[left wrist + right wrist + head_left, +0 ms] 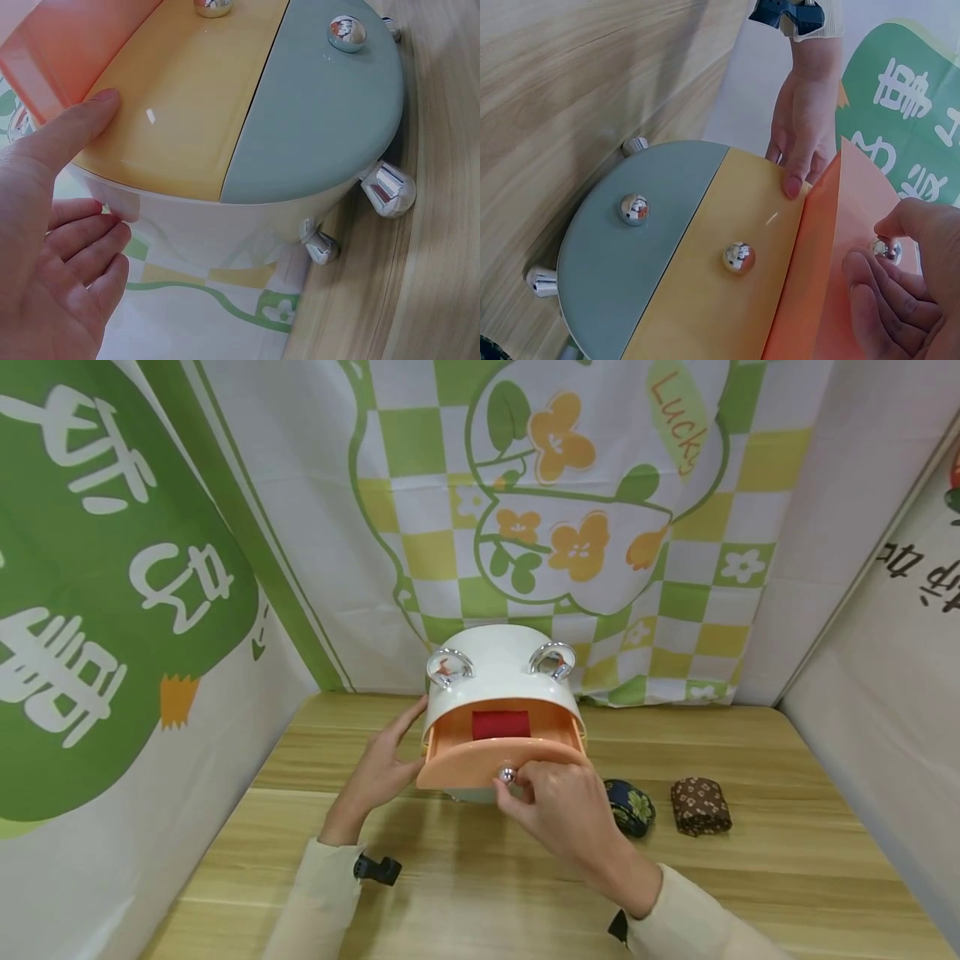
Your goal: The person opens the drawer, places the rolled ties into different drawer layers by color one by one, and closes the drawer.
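A white rounded storage box [498,660] with two shiny ring ears has its top orange drawer [457,764] pulled out. Inside the drawer lies a red rolled cloth [501,725]. My right hand [566,806] pinches the drawer's silver knob [507,774] between thumb and fingers. Against the box's left side rests my left hand [382,768], its thumb on the edge of the yellow drawer front [180,97] and its other fingers loosely extended along the white side wall. Below the yellow front, the grey-green drawer front [315,112] sits flush with it.
Right of the box, a dark blue rolled cloth with a leaf pattern [630,807] and a brown flowered folded cloth [701,806] lie on the wooden table [465,893]. Printed curtains [300,510] hang behind and at both sides. Silver feet [390,191] support the box.
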The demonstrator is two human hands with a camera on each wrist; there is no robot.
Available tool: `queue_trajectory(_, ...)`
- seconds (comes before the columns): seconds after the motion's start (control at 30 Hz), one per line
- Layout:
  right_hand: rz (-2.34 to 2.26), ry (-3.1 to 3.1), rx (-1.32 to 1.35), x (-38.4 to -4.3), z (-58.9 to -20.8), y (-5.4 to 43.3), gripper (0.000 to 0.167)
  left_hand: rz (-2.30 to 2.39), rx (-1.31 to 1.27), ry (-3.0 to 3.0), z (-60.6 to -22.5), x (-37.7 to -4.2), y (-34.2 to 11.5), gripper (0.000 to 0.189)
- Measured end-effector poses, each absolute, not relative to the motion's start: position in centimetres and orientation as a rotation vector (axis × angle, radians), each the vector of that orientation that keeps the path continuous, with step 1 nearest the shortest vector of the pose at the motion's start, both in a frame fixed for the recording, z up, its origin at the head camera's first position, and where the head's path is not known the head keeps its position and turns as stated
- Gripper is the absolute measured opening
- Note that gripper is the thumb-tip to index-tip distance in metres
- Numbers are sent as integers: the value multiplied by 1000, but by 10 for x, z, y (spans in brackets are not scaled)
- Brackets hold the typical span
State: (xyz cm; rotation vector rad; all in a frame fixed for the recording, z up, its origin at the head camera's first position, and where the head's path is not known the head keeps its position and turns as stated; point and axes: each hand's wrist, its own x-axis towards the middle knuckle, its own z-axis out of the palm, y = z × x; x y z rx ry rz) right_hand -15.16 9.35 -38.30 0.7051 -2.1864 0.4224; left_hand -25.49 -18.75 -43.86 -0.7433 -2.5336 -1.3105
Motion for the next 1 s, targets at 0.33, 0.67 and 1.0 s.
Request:
queue_trajectory(0.33,407,-2142,691,-161,-382,92,39,-1322,-746,-2528,-438,-254,-188,87)
queue_trajectory(0.67,406,-2155,679,-172,-381,92,37,-1320,-743,-2540,-437,-252,-189,89)
queue_trajectory(1.0,420,-2208,660,-183,-379,90,45,-1304,-743,-2527,-437,-251,-186,93)
